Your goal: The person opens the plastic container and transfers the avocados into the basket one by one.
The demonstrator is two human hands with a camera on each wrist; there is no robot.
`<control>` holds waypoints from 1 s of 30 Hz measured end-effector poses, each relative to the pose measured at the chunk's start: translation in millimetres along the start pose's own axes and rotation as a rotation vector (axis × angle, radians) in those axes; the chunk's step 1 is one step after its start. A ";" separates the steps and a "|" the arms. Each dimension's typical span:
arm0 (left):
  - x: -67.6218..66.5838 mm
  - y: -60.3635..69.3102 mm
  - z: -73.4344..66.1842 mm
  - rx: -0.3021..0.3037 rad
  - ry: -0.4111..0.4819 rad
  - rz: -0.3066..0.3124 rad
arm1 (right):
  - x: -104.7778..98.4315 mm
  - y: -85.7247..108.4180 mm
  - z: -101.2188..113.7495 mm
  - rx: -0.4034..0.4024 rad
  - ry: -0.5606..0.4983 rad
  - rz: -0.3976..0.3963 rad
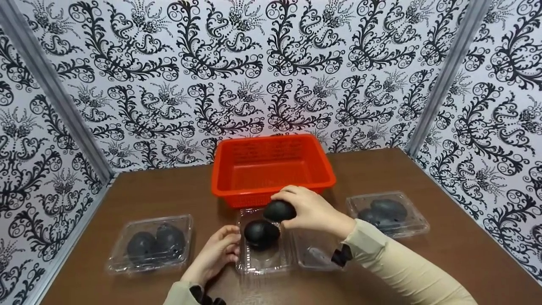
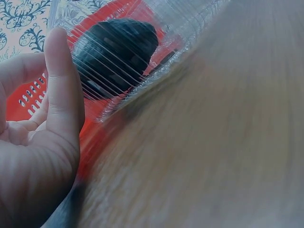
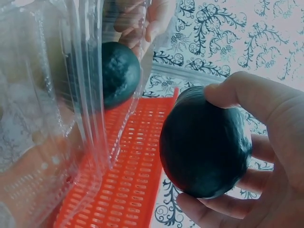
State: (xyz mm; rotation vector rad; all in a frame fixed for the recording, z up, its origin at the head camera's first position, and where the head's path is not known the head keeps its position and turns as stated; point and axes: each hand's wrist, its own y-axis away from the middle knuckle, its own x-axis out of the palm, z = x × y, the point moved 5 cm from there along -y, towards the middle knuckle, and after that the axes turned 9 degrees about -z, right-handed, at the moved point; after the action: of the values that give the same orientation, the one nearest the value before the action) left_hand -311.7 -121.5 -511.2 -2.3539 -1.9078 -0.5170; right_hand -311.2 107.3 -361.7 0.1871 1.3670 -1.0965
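My right hand (image 1: pixel 311 209) grips a dark avocado-like fruit (image 1: pixel 280 210) above the back right part of an open clear plastic container (image 1: pixel 264 266). Another dark fruit (image 1: pixel 260 234) lies in that container. In the right wrist view the thumb and fingers of my right hand (image 3: pixel 280 137) curl round the held fruit (image 3: pixel 205 145). My left hand (image 1: pixel 218 252) is at the container's left side, fingers loosely bent and holding nothing. The left wrist view shows my left hand (image 2: pixel 52 123) beside the clear wall, with the dark fruit (image 2: pixel 116 57) behind it.
A red perforated basket (image 1: pixel 271 191) stands behind the open container, whose lid (image 1: pixel 315 254) lies folded out to the right. Closed clear containers with dark fruits stand at the left (image 1: pixel 150 245) and right (image 1: pixel 388 214). Patterned walls (image 1: pixel 271 84) enclose the brown table (image 1: pixel 169 190).
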 end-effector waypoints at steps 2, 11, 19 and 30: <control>0.2 -0.4 0.2 0.005 0.003 0.001 | -3.3 -2.2 -1.0 -0.011 -0.005 -0.010; -0.5 -2.1 1.4 0.016 0.002 0.004 | -16.7 -12.5 -8.4 0.017 -0.013 -0.024; 1.3 -2.0 4.0 0.017 0.014 0.019 | -24.3 -22.8 -16.6 0.071 -0.031 -0.035; 0.2 -0.1 2.9 0.029 0.019 0.023 | -26.8 -39.1 -30.7 0.114 -0.032 -0.044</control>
State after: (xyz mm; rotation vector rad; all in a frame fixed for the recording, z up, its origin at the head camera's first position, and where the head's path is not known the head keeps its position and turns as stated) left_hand -311.2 -120.5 -513.9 -2.3418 -1.8651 -0.5037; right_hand -355.1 121.3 -329.2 0.2228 1.2861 -1.2110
